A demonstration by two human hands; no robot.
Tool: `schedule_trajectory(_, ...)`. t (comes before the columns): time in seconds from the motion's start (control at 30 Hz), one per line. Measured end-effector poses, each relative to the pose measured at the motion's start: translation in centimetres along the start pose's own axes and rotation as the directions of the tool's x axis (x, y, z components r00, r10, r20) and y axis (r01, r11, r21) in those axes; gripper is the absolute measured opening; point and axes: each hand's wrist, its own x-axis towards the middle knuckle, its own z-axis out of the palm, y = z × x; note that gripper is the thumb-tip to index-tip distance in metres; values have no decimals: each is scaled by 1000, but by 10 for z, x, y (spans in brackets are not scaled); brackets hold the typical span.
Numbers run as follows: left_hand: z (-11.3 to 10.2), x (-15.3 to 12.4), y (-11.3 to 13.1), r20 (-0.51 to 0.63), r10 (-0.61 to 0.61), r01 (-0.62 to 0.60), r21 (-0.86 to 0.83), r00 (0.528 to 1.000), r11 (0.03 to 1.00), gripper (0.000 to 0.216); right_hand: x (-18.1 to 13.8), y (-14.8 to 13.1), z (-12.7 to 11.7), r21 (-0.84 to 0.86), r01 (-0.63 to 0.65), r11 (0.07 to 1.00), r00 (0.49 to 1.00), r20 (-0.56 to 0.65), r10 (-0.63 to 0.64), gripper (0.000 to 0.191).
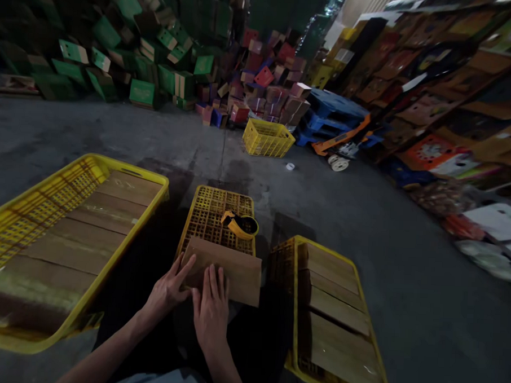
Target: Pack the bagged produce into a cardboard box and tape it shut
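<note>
A flat brown cardboard piece (235, 272) lies on the near end of an upturned yellow crate (218, 209) in front of me. My left hand (169, 289) rests on the cardboard's left edge, fingers stretched out. My right hand (211, 311) lies flat on the cardboard beside it, fingers spread and pressing down. A yellow tape dispenser (240, 225) sits on the crate just beyond the cardboard, untouched by either hand.
A yellow crate (125, 166) holding stacked cardboard stands at my left, another yellow crate (295, 306) with cardboard at my right. Farther off are a smaller yellow crate (267, 138), blue pallets (333, 113), piles of green boxes (141, 90) and reddish boxes (264, 79), and stacked cartons (454, 98) along the right.
</note>
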Motion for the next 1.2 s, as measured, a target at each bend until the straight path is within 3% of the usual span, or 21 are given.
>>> schedule_trajectory(0.4,0,-5,-29,-82,93,-111,-266,992,958,70,7,2,-2,72,52,996,998,-37,-49,52)
schedule_trajectory(0.6,-4,-3,-37,-42,139,-145,-351,989,925,59,45,-20,-5,159,134,978,990,32,-141,47)
schedule_trajectory(0.83,4,-5,-50,-89,156,-176,-313,984,933,50,85,-36,4,161,76,984,996,26,-82,44)
schedule_trajectory(1.0,4,-17,-51,22,-2,10,-388,1000,922,55,71,-36,4,141,91,986,994,45,-98,49)
schedule_trajectory(1.2,-2,-20,-51,52,106,-75,-421,993,904,61,38,-34,-5,164,118,979,989,69,-131,49)
